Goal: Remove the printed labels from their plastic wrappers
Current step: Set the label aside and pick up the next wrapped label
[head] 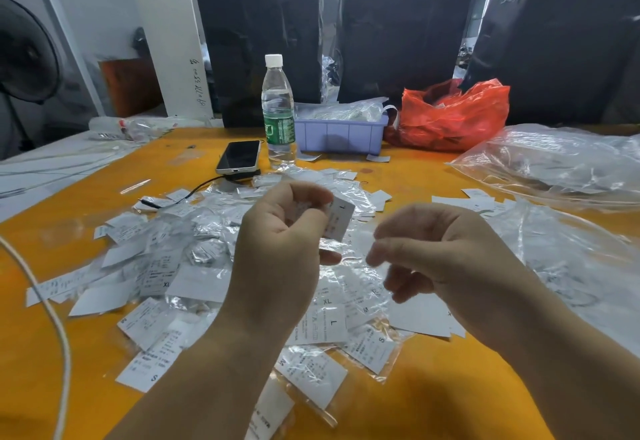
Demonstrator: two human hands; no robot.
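Note:
My left hand is raised over the pile and grips a small stack of white printed labels, whose top edge sticks out to the right of the fingers. My right hand hovers just to the right, fingers curled; a clear plastic wrapper hangs between the two hands, and I cannot tell whether the right fingertips pinch it. Below both hands lies a heap of wrapped and loose labels marked S, M, L and XL on the orange table.
A water bottle, a phone with a black cable, a lilac tray of wrappers and a red bag stand at the back. Large clear bags lie right. A white cord runs along the left.

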